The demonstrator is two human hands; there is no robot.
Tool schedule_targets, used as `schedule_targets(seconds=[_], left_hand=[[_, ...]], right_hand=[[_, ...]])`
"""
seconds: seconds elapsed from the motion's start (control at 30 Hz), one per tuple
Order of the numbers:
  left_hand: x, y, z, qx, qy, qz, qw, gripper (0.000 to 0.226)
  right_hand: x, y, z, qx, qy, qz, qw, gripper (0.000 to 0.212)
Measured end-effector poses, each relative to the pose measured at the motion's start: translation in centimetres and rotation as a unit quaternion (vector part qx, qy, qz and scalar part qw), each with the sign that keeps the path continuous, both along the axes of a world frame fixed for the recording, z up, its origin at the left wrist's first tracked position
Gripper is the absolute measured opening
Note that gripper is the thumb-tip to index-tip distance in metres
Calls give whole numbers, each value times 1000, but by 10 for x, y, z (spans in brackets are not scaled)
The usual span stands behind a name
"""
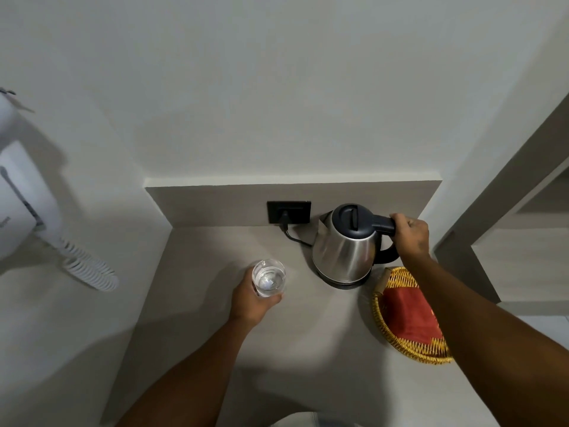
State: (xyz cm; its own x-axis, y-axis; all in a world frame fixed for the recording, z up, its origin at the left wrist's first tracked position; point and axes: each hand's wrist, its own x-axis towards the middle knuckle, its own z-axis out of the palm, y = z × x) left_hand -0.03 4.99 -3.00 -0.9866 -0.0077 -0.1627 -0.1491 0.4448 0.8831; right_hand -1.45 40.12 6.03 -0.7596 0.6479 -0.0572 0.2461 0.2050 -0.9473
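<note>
The right hand grips the kettle handle; the left hand holds the upright glass, left of the kettle.

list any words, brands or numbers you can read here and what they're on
No text can be read.
White wall-mounted hair dryer: faint grey mark at the picture's left edge, too blurred to read.
Stainless steel electric kettle, clear drinking glass, black wall socket, yellow wicker basket: no lettering shows.
</note>
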Motion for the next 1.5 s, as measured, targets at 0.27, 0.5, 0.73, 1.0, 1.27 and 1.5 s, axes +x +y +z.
schedule_targets(seconds=[0.27,0.5,0.73,1.0,1.27,1.5], left_hand=[[-1,0,-3,8,3,-1,1000,84],[-2,0,-1,7,5,-5,1000,83],[-2,-1,-4,9,3,-5,1000,83],[-4,-2,-9,15,7,-8,1000,83],[-6,-4,-13,14,11,-11,1000,83],[-7,-4,-15,9,17,-22,1000,86]], right_hand=[[-9,2,2,33,-3,36,999,38],[-13,7,-1,45,9,27,999,39],[3,10,-11,44,26,-2,999,40],[3,10,-13,75,16,22,997,46],[17,3,-11,92,8,43,995,44],[88,-18,-62,141,-70,-19,987,68]])
